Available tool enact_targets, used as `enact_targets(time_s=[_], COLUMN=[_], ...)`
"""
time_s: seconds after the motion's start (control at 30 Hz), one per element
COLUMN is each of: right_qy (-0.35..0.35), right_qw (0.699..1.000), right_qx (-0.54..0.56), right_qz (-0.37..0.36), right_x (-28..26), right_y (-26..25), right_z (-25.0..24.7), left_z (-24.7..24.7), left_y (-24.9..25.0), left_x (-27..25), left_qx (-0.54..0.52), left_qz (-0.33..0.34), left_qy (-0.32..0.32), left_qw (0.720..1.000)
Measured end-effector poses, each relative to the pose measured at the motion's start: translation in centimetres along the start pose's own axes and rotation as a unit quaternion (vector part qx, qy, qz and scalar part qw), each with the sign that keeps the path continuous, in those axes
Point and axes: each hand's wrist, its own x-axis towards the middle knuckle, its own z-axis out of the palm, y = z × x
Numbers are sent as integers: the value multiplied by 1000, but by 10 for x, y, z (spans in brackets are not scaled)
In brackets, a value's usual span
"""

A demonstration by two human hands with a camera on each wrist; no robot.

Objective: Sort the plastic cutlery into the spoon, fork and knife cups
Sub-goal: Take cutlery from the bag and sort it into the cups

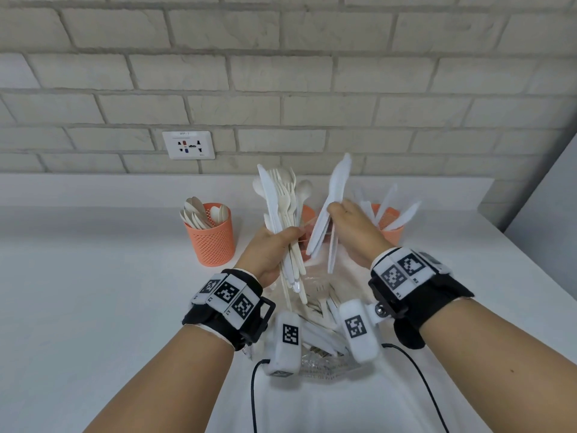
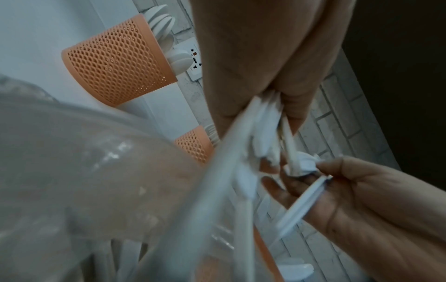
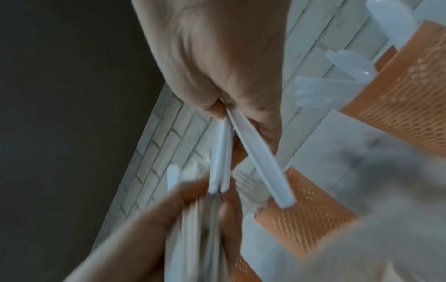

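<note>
Nearest the person, a crinkly clear bag (image 1: 315, 348) lies on the smooth white table (image 1: 93, 292), with thin white cutlery still inside it. Black bands with square black-and-white tags wrap both wrists.

Above the bag, the left hand (image 1: 268, 254) curls around a thick bunch (image 1: 282, 220) of mixed plastic forks, spoons and knives, held upright, some cream and some white. Just beside it, the right hand (image 1: 351, 228) pinches a few flat white knives (image 1: 327, 210) between thumb and fingers, their long blades pointing up.

Farther back stand three round orange cups with tiny holes all over, like a net. The left cup (image 1: 214, 237) holds smooth oval spoons. The middle cup (image 1: 307, 214) is mostly hidden behind the hands; the wrist views show fork tips poking out of it. The right cup (image 1: 390, 225) holds pointed knives.

Behind them rises a rough pale brick wall (image 1: 281, 73) with a white socket (image 1: 189, 145).
</note>
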Motion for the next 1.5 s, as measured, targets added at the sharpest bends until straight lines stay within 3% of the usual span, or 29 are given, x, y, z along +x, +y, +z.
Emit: enact_targets(time_s=[0.17, 0.3, 0.37, 0.53, 0.63, 0.83, 0.97, 1.0, 1.07, 1.13, 1.2, 1.37, 1.5], right_qy=[123, 244, 251, 197, 189, 226, 276, 268, 185, 50, -31, 18, 0], right_qw=[990, 959, 960, 980, 981, 971, 916, 905, 919, 939, 950, 968, 973], right_qx=[28, -49, -56, -17, -23, -66, -195, -214, -190, -168, -171, -140, -111], right_qz=[-63, -134, -114, 19, 24, -49, -216, -250, -292, -295, -261, -208, -201], right_x=[17, 35, 44, 58, 61, 62, 47, 42, 26, 7, -4, -12, -16], right_y=[-11, -6, 11, 53, 60, 57, 24, 16, 0, -15, -21, -17, -20], right_z=[-47, -74, -76, -72, -75, -76, -70, -64, -46, -22, 1, 30, 37], left_z=[1, 0, 0, -1, -3, -2, -1, 0, 4, 10, 17, 20, 9], left_y=[3, 6, 6, 5, 5, 8, 5, 4, 0, -1, -1, -6, -12], left_x=[-2, -3, -4, -1, -1, -3, 2, 3, 4, 3, 2, 2, 1], left_qx=[-22, -39, -39, -75, -94, -88, -84, -80, -59, -11, 40, 136, 129], left_qz=[6, 7, 4, -5, -23, -31, -19, -13, 7, 42, 90, 164, 177], left_qy=[-18, -53, -57, -52, -54, -52, -13, 0, 25, 54, 73, 85, 91], left_qw=[1000, 998, 998, 996, 994, 994, 996, 997, 998, 998, 992, 973, 971])
